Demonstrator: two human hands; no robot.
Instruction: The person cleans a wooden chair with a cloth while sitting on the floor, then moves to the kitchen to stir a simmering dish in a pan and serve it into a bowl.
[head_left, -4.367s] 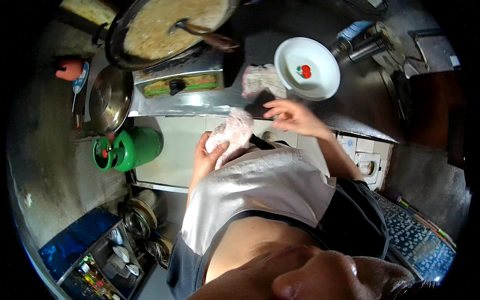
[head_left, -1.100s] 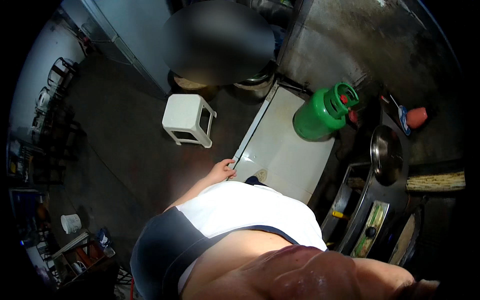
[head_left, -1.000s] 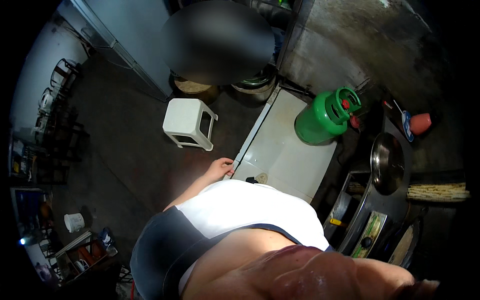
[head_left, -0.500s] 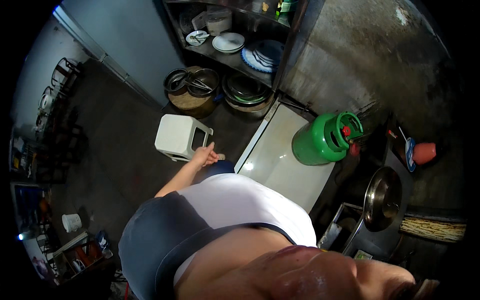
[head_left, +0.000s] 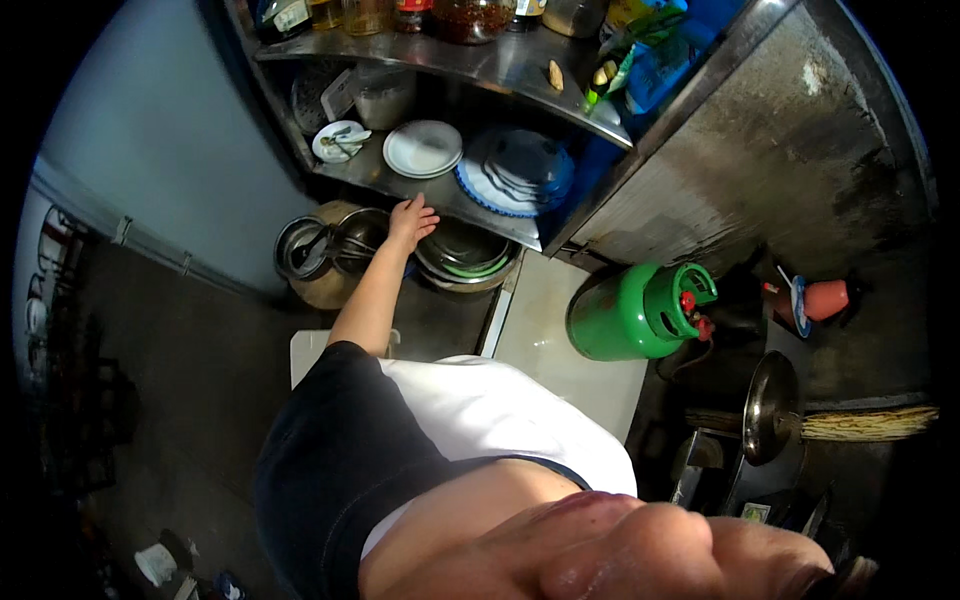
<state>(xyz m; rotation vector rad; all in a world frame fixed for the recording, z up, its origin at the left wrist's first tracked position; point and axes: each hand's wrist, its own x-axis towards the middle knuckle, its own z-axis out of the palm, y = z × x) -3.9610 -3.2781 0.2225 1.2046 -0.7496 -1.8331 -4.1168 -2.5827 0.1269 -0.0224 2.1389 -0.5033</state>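
a bowl (head_left: 341,142) sits left on the shelf (head_left: 372,168); the white plates (head_left: 423,149), round, with no long axis, lie just beyond the nearer left hand (head_left: 413,220), its fingers spread, seemingly empty. whether they touch the shelf i cannot tell. pans (head_left: 465,245) below are partly hidden; the right hand is out of view.

We look through left fisheye of head-worn pair; view upright, unmirrored. It faces steeply down and outward. Nearest us, bare skin at neckline (head_left: 470,505) and white-and-dark short-sleeved cloth shirt (head_left: 510,400) fill lower part. Bare left hand (head_left: 413,222) sits at middle range. Farther, toward top, we face grey metal shelf unit (head_left: 500,58); green metal gas cylinder (head_left: 612,315) lies right of centre. Straight edges bow toward round black rim.
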